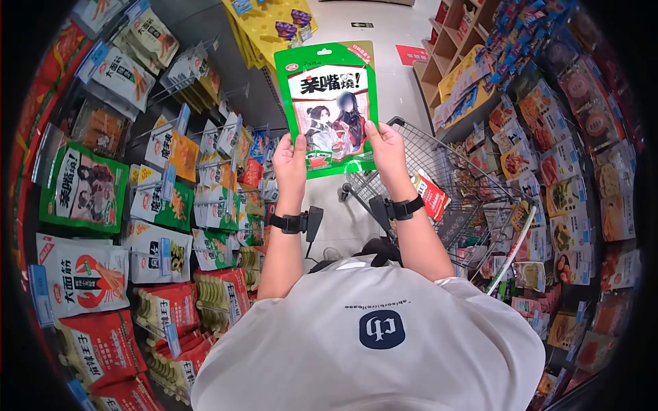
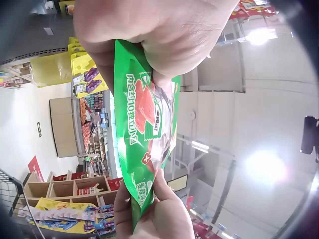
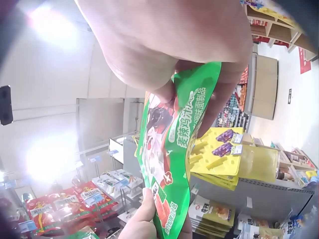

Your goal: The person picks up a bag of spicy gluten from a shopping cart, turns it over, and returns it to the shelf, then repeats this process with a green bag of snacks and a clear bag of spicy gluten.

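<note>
Packet (image 1: 334, 75) in bright green, with a pale front panel, bold black lettering and two drawn figures, is held up ahead of the person, its printed front turned toward the wearer and its hanging slot at the far end. The left hand (image 1: 290, 163) grips its left edge, low down: the thumb lies on the front and the fingers curl behind, closed to the thickness of the pouch. The right hand (image 1: 388, 148) grips the right edge, also low, with the thumb flat on the front and the fingers behind, partly hidden there. Both wrist views show the packet pinched between thumb and fingers at each side, its surface slightly bowed between the two grips. A black strap (image 1: 289, 223) circles the left wrist, and another (image 1: 406, 208) the right.

On the left, packs hang in rows, among them a green pouch (image 1: 83, 192) of similar design, with a white bag (image 1: 82, 274) printed with a red lobster just nearer. On the right stands a wire shopping cart (image 1: 466, 226), a red-and-white bag (image 1: 432, 196) lying in it, near the right forearm; farther right are more hanging packs (image 1: 562, 178). Far off, beyond the packet, are a yellow display (image 1: 264, 27) and, to the right, a wooden shelf (image 2: 37, 190)
</note>
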Available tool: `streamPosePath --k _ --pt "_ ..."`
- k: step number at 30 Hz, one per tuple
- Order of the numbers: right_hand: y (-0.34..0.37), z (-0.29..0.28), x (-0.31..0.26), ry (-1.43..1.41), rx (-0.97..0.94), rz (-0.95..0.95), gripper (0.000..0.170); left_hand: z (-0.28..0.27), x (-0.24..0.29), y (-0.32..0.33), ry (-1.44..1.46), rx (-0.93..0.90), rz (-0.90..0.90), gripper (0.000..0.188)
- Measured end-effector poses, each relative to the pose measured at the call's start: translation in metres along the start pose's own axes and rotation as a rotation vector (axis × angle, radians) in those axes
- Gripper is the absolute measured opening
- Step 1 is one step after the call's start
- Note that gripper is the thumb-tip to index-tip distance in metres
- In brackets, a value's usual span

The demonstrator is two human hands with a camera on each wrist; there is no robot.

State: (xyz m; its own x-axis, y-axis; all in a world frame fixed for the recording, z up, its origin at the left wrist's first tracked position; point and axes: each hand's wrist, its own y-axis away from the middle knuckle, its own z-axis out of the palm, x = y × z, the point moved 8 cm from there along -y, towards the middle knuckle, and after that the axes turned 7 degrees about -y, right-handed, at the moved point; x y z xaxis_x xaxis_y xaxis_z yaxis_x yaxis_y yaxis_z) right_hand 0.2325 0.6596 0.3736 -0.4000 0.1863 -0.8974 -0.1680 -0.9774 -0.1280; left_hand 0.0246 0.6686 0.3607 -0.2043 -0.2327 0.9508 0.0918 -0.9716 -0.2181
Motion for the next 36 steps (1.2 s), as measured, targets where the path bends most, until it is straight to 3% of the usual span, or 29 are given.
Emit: streamPosePath --k 10,19,23,25,36 --pt "-0.025 0.064 0.019 -0.084 -0.215 0.074 0.025 -0.055 0.023 -0.003 -0.021 0.2 0.051 0.024" --pt "-0.069 0.075 0.016 -0.135 -0.314 0.128 0.025 -0.044 0.044 -0.02 -0.049 0.318 0.089 0.026" --pt "-0.087 0.066 0.025 -0.139 -0.313 0.174 0.025 -0.042 0.027 -0.03 -0.108 0.211 0.048 0.03" --pt "-0.091 0.065 0.025 -0.155 -0.315 0.182 0.025 -0.033 0.022 -0.027 0.033 0.167 -0.002 0.029" --pt "-0.105 0.068 0.04 -0.173 -0.398 0.309 0.024 -0.02 0.023 -0.02 0.125 0.266 0.016 0.027"
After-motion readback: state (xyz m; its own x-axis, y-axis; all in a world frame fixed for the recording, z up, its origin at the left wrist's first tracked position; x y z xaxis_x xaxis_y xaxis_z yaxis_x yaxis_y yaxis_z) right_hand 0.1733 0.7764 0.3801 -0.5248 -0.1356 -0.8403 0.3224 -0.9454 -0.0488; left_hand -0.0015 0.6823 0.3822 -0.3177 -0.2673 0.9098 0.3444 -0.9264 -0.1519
